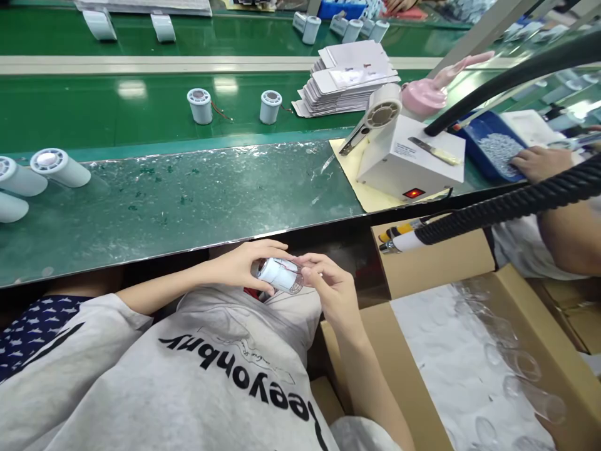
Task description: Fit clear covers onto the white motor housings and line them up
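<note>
I hold a white cylinder (pixel 277 274) over my lap, just in front of the bench (pixel 220 188) edge. My left hand (pixel 253 266) curls around its left end, thumb below and fingers above; my right hand (pixel 328 279) pinches in at the other end, beside thin dark wires (pixel 286 265) and a mesh-like part (pixel 297 286). Whether those right fingertips press on wire or rim, I cannot tell.

I'd judge this piece part-assembled: its wires are out and the mesh-like part sits at its end, but whether anything is fastened is too small to see. On the green belt (pixel 150 119), 2 upright cylinders (pixel 201 108) trail loose wires, so I take them to be unfinished. At my left 3 more cylinders (pixel 66 169) lie on their sides; I can't say whether they are complete. Clear cups (pixel 535 398) lie in the cardboard box (pixel 432 266) to my right.

As for writing, my shirt (pixel 225 401) carries big black letters, upside down from here, seemingly including "eeyon". The white machine (pixel 408 150) has a printed label too small to read, above a lit red switch (pixel 414 193)
</note>
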Tool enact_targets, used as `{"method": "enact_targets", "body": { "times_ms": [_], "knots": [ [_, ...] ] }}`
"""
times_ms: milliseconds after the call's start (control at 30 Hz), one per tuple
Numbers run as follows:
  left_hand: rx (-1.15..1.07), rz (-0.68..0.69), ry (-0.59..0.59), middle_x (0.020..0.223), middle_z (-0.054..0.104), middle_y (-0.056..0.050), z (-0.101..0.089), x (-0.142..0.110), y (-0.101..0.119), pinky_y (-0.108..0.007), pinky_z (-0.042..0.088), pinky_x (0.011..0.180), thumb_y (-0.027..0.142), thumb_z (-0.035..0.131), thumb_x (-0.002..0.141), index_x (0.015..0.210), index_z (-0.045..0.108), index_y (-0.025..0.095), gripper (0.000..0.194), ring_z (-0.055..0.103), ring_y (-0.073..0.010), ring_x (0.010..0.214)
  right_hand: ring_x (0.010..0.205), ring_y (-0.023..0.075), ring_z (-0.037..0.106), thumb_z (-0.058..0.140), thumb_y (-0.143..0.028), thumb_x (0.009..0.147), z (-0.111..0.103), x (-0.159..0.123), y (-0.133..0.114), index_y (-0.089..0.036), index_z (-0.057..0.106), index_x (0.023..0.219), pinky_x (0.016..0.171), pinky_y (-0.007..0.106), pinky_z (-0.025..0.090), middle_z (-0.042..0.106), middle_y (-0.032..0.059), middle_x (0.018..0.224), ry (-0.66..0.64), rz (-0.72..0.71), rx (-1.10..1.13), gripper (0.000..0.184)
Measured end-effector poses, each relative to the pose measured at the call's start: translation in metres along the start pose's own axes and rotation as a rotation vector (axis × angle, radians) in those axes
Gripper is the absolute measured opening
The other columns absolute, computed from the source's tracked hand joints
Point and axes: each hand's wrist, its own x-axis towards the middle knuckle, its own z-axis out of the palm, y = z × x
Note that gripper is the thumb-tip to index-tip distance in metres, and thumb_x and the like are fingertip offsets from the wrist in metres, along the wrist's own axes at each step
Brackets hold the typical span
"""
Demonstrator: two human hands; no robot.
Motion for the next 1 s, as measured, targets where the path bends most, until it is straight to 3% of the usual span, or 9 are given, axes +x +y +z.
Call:
{"method": "enact_targets", "body": {
  "times_ms": [100,233,333,433,667,767,1000],
  "knots": [
    [-0.232,-0.12,-0.044,0.134,0.067,-0.012,0.002,-0.002,0.007,-0.039,0.054,0.098,0.037,0.089,0.072,0.136,0.065,0.025,0.069,0.065,-0.0281,0.119,0.104,0.0299,0.076,0.079,-0.052,0.084,-0.002,-0.002,0.003,-0.023,0.075,0.068,0.092,0.046,0.063,0.079,0.0096,0.111,-0.035,0.007,0.108,0.033],
    [-0.465,-0.217,0.029,0.132,0.066,-0.012,0.006,-0.006,0.011,-0.035,0.056,0.09,0.034,0.087,0.073,0.133,0.063,0.022,0.066,0.068,-0.0219,0.105,0.125,0.0335,0.068,0.087,-0.042,0.078,-0.004,-0.01,0.004,-0.028,0.081,0.104,0.105,0.051,0.059,0.07,0.0093,0.136,-0.131,-0.192,-0.127,0.03],
    [-0.518,-0.219,0.047,0.134,0.064,-0.012,0.008,-0.008,0.01,-0.034,0.056,0.089,0.035,0.087,0.073,0.135,0.062,0.022,0.068,0.067,-0.0214,0.105,0.128,0.0308,0.067,0.083,-0.03,0.085,-0.005,-0.016,0.004,-0.03,0.076,0.116,0.111,0.05,0.055,0.071,0.0078,0.136,-0.11,-0.343,-0.272,0.031],
    [-0.46,-0.178,0.003,0.136,0.065,-0.012,0.006,-0.01,0.011,-0.034,0.055,0.089,0.036,0.089,0.072,0.143,0.058,0.025,0.078,0.068,-0.023,0.107,0.127,0.0299,0.068,0.082,-0.031,0.087,-0.006,-0.02,0.005,-0.029,0.072,0.12,0.109,0.047,0.057,0.072,0.0083,0.134,-0.114,-0.391,-0.25,0.035],
    [-0.251,0.064,-0.047,0.146,0.064,-0.009,-0.003,-0.011,0.019,-0.042,0.045,0.114,0.03,0.091,0.073,0.139,0.066,0.031,0.071,0.058,-0.0299,0.136,0.113,0.0288,0.074,0.084,-0.042,0.083,-0.008,-0.025,0.002,-0.026,0.071,0.114,0.097,0.043,0.064,0.077,0.0074,0.117,-0.129,-0.23,-0.17,0.038],
    [-0.222,0.053,-0.067,0.148,0.062,-0.01,-0.004,-0.013,0.022,-0.044,0.045,0.115,0.031,0.09,0.074,0.141,0.064,0.031,0.071,0.056,-0.0308,0.138,0.111,0.0273,0.074,0.087,-0.042,0.08,-0.007,-0.027,0.0,-0.026,0.071,0.114,0.091,0.039,0.067,0.077,0.0067,0.118,-0.131,-0.155,-0.094,0.041],
    [-0.174,0.073,-0.075,0.148,0.061,-0.011,-0.004,-0.013,0.02,-0.041,0.048,0.113,0.03,0.089,0.076,0.144,0.061,0.03,0.074,0.056,-0.0295,0.139,0.113,0.0256,0.073,0.087,-0.047,0.079,-0.005,-0.029,0.006,-0.027,0.069,0.115,0.092,0.038,0.066,0.074,0.0072,0.121,-0.135,-0.05,0.045,0.045]
  ]
}}
